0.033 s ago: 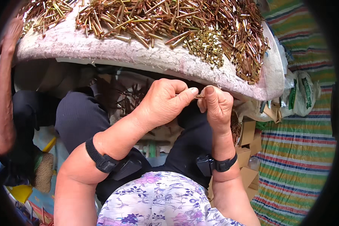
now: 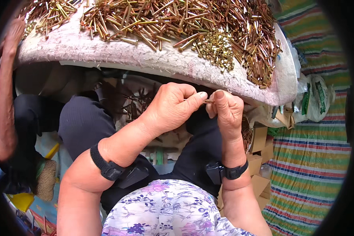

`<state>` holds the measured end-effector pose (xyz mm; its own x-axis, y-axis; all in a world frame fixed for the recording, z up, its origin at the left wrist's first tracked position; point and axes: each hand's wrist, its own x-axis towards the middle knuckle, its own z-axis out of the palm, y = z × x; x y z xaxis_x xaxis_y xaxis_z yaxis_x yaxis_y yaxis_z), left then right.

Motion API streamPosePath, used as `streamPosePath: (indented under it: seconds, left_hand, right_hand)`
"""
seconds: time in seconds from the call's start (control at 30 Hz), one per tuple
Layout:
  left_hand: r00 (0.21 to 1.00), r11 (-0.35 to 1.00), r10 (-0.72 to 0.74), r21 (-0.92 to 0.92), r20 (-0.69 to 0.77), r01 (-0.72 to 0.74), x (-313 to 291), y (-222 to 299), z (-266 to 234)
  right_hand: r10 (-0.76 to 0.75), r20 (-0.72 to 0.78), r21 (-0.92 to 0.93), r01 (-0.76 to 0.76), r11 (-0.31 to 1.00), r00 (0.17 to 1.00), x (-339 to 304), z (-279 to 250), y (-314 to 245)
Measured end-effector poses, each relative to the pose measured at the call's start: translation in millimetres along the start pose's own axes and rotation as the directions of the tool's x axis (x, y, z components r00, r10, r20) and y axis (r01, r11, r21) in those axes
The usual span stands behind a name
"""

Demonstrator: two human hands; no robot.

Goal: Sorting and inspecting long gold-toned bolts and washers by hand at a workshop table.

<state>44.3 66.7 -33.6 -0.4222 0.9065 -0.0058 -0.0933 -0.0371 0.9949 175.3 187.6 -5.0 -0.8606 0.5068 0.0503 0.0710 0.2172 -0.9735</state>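
Note:
My left hand (image 2: pixel 170 106) and my right hand (image 2: pixel 229 112) meet in front of the padded work surface, above my lap. Between their pinched fingertips shows a short stretch of a thin, brassy bolt (image 2: pixel 209 101); the fingers hide its ends, and whether a small part sits on it I cannot tell. On the whitish padded surface (image 2: pixel 106 51) beyond lies a wide heap of long brass-coloured bolts (image 2: pixel 145 19). A pile of small shiny golden pieces (image 2: pixel 214 49), too small to make out exactly, lies at the heap's near right.
At the far left, another person's hand (image 2: pixel 13 33) rests by the pad's edge. Dark metal pieces (image 2: pixel 135 104) lie below the pad, between my knees. Cardboard boxes (image 2: pixel 259 157) stand right of my leg, and a white bag (image 2: pixel 318 98) lies on the striped sheet (image 2: pixel 310 165).

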Motion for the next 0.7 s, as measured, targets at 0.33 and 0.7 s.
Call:
streamPosePath:
  seconds: [0.33, 0.7]
  left_hand:
    - [0.999, 0.999, -0.033, -0.012, -0.007, 0.033, -2.4, -1.3, -6.9]
    - [0.998, 0.998, -0.058, -0.010, -0.022, 0.058, -13.1, -3.0, -18.8]
  right_hand:
    - [-0.102, 0.010, -0.071, 0.103, 0.992, 0.995, 5.7, 15.0, 1.3]
    - [-0.269, -0.009, -0.103, 0.267, 0.958, 0.963, 10.1, 27.6, 7.9]
